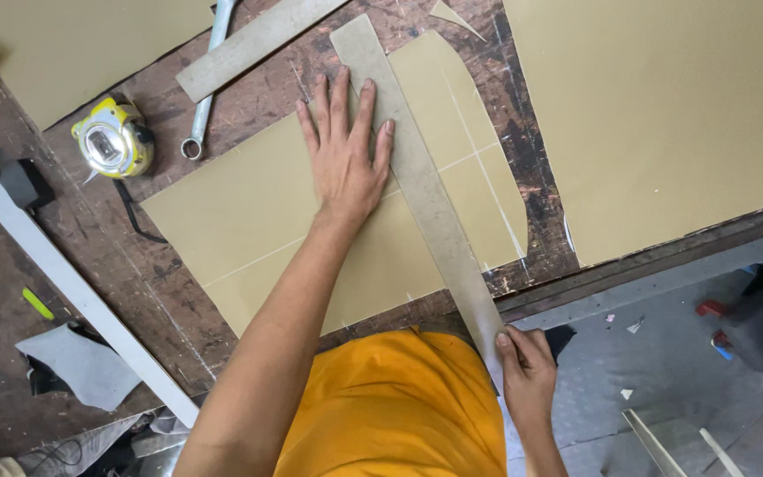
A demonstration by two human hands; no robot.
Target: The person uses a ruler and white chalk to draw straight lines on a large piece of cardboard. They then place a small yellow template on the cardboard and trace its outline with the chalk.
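Straightedge (426,190) under left hand (343,159)

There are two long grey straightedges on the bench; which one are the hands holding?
The longer straightedge running diagonally across the scored tan sheet: left hand presses it, right hand grips its near end. The shorter strip lies untouched.

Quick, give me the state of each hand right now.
Left hand: open, pressed flat on the tan sheet and the long straightedge.
Right hand: closed, gripping the straightedge's near end.
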